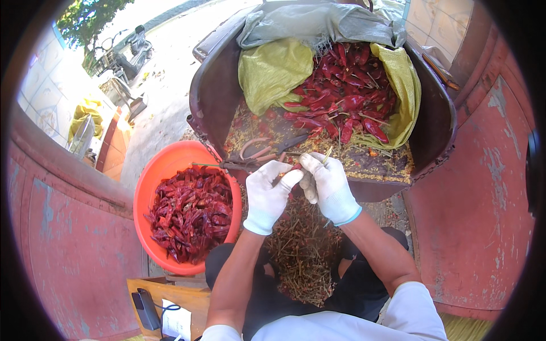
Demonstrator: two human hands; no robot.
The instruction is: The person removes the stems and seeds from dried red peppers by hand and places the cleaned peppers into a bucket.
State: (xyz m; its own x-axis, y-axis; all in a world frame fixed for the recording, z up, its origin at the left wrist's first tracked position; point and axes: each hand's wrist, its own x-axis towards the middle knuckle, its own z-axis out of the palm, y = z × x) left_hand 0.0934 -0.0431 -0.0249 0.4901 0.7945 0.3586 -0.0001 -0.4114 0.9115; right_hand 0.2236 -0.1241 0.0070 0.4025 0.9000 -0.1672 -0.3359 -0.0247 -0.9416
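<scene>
My left hand, in a white glove, pinches a dried red chili, mostly hidden by the fingers. At the chili's other side, the gloved fingers of my right hand close on it too. A pale stem sticks up at the right hand. Just beyond the hands, scissors with pinkish handles lie on the seed-strewn bed of a metal cart. Whole red chilies spill from a yellow woven sack in the cart. Left of my hands, an orange basin holds cut red chilies.
A heap of stems lies between my legs. Chains hang at the cart's front corners. Red metal door panels flank both sides. A wooden box with a black device stands at lower left. Bicycles stand outside.
</scene>
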